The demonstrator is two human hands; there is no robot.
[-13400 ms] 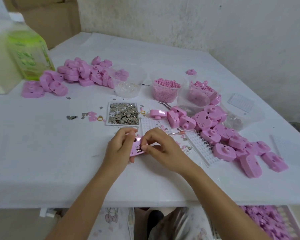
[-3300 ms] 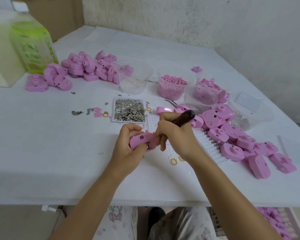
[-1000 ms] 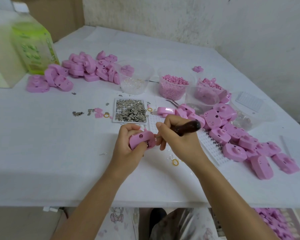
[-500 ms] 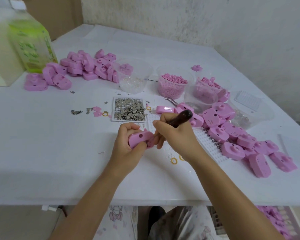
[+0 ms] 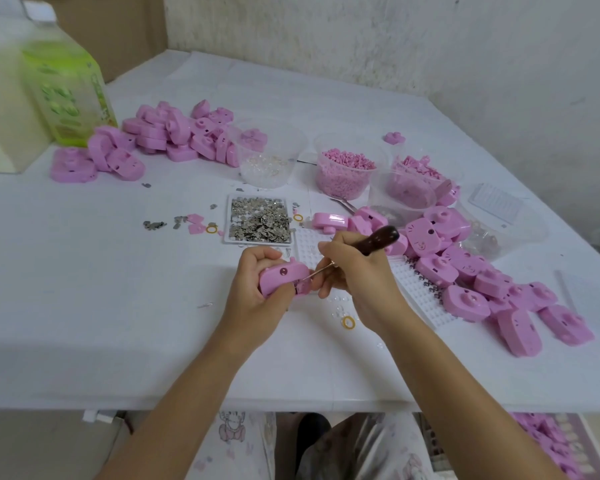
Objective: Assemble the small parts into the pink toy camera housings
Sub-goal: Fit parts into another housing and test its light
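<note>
My left hand grips a pink toy camera housing just above the white table, with its edge turned up. My right hand holds a pointed tool with a dark wooden handle. Its thin metal tip touches the right end of the housing. A white tray of small metal parts lies just beyond my hands. A yellow ring lies on the table under my right wrist.
Piles of pink housings lie at the right and the far left. Clear cups hold pink pellets and clear bits. A white grid tray lies at the right. A green bottle stands far left.
Over the last second the tool's handle has swung a little while its tip stays at the housing's right end. Earlier I held the housing with both hands and no tool.
</note>
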